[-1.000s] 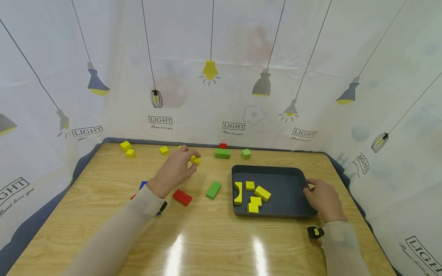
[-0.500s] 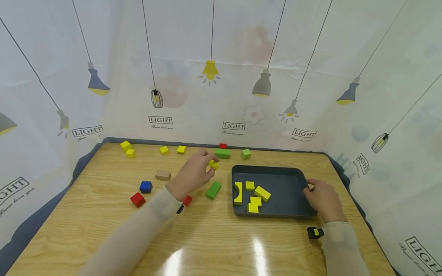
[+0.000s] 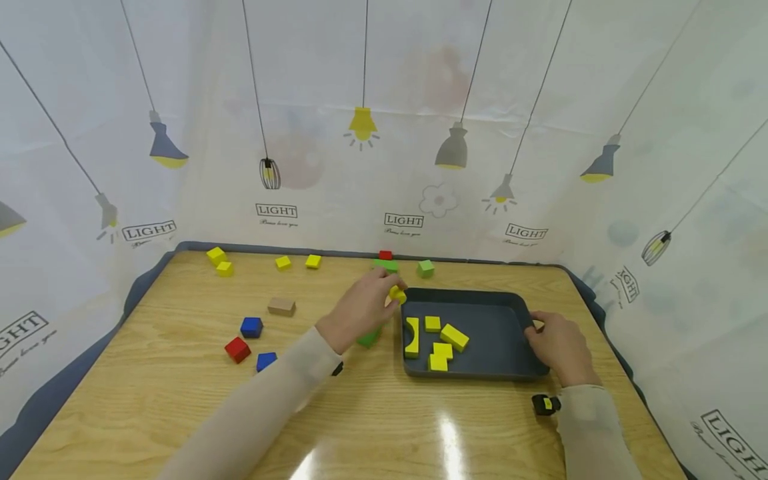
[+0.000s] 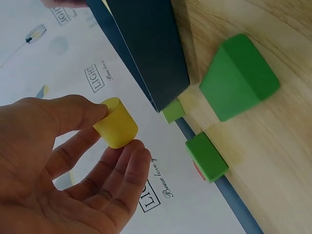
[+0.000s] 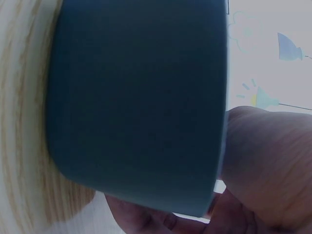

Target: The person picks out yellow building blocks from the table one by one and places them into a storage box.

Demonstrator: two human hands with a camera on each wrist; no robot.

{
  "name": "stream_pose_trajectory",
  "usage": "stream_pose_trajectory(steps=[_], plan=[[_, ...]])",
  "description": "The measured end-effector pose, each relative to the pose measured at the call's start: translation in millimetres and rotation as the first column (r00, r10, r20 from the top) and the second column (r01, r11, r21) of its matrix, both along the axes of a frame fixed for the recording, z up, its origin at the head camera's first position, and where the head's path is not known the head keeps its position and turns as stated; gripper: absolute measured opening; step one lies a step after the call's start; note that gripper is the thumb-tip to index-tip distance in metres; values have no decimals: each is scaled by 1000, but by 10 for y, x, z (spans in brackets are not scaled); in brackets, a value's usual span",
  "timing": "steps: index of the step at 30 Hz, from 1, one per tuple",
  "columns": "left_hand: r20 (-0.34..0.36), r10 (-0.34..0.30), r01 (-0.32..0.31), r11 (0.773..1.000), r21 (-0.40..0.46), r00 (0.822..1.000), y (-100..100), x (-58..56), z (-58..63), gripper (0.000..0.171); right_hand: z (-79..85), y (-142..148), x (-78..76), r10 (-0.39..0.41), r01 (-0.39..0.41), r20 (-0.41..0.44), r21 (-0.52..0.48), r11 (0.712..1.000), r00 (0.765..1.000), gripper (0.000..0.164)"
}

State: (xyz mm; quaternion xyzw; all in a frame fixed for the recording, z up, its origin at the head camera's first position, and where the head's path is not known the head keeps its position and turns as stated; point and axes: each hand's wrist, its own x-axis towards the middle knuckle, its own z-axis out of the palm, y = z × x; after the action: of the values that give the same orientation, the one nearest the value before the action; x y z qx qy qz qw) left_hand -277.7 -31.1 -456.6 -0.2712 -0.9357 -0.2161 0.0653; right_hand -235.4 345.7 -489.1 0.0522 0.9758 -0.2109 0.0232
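My left hand [image 3: 365,303] pinches a yellow cylinder block [image 4: 116,123] between thumb and fingers, just outside the tray's left rim in the head view. The dark grey tray [image 3: 498,333] lies on the table with several yellow blocks inside, among them an arch-shaped block [image 3: 412,338] along its left wall and a long block [image 3: 455,337]. At the tray's right side my right hand [image 3: 561,343] grips the rim. In the right wrist view the tray's outer wall [image 5: 136,102] fills most of the picture, with the thumb over the rim.
Left of the tray lie a green block [image 3: 369,338], partly behind my left hand, a wooden block [image 3: 282,307], blue blocks [image 3: 252,327] and a red block [image 3: 237,349]. Along the back edge sit yellow blocks [image 3: 313,261], a light green cube [image 3: 425,269] and a small red block [image 3: 385,255].
My left hand has carried the yellow cylinder block rightward from the table's back middle to the tray's left rim. The right hand stays on the tray, which has not moved.
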Motion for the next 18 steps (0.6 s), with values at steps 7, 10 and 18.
stream_pose_trajectory(steps=[7,10,18], plan=[[16,-15,16,1000,-14,1000,160,-39,-45,28,-5,7,-13,2,-2,-7,3,1000,1000,48],[29,-26,27,1000,-12,999,221,-46,-76,28,-9,7,-9,4,-4,-12,0,1000,1000,48],[32,-44,45,999,-21,999,361,-60,-146,28,-21,11,-3,2,-2,-16,-8,1000,1000,47]])
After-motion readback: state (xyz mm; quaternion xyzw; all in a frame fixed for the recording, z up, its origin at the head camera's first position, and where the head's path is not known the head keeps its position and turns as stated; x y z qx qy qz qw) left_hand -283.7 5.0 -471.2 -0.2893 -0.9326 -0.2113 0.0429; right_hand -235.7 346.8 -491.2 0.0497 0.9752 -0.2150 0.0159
